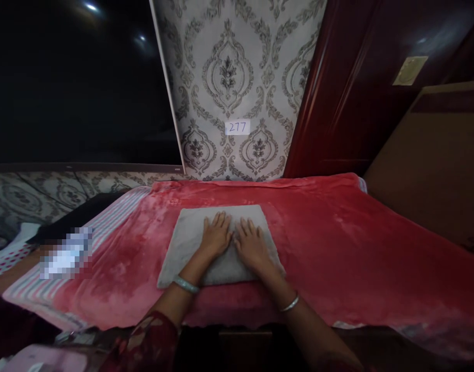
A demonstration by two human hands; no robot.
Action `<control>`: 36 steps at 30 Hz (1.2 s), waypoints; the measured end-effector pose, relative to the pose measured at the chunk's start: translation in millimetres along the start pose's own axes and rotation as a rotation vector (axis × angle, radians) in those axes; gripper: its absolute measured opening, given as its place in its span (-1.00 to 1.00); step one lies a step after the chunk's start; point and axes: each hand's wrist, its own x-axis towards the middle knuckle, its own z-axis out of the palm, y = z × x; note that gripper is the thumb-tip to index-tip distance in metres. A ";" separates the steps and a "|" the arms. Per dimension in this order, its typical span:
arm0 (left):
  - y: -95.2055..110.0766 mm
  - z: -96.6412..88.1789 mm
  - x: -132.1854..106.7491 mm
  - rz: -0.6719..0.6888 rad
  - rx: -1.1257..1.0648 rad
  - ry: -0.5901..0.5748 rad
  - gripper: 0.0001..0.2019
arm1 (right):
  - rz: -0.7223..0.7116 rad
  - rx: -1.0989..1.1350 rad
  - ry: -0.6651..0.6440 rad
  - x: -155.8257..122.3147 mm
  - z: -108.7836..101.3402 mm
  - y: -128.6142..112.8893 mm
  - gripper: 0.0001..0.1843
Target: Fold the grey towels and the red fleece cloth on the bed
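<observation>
A grey cloth (185,248), roughly square and spread flat, lies on a red plush blanket (337,248). My left hand (217,235) rests palm down on its middle, fingers stretched out and pointing away from me. Close beside it, my right hand (251,243) also presses flat on the cloth, its fingers slightly apart. Neither hand grips anything. The cloth under both palms is hidden.
A large dark television screen (78,82) stands at the back left. Behind the blanket is a patterned wall with a paper label (237,127) reading 277. A brown cardboard panel (434,165) leans at right, by a dark red door (345,77). A blurred-out item lies at left.
</observation>
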 end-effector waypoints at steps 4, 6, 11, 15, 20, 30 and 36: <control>-7.3 22.5 3.9 0.034 0.030 0.013 -0.42 | -0.005 -0.028 -0.065 -4.0 21.3 2.1 -0.36; -12.9 25.8 4.4 0.043 0.028 0.008 -0.41 | -0.005 -0.033 -0.064 -5.9 24.2 5.7 -0.35; -49.7 12.4 17.3 -0.025 0.048 -0.014 -0.37 | -0.005 -0.031 -0.080 -6.3 18.8 5.6 -0.36; -100.5 0.5 27.1 -0.232 0.040 -0.030 -0.40 | -0.004 -0.023 -0.090 -6.2 18.8 3.7 -0.35; -133.9 -9.0 26.8 -0.389 0.036 -0.045 -0.40 | -0.003 -0.012 -0.108 -7.1 20.1 5.1 -0.35; -69.9 -7.2 34.2 -0.054 0.028 0.004 -0.41 | 0.103 0.071 0.006 74.8 -20.8 6.3 -0.43; -64.7 16.6 36.5 -0.052 0.058 0.028 -0.40 | 0.088 -0.011 0.003 80.1 21.9 12.0 -0.43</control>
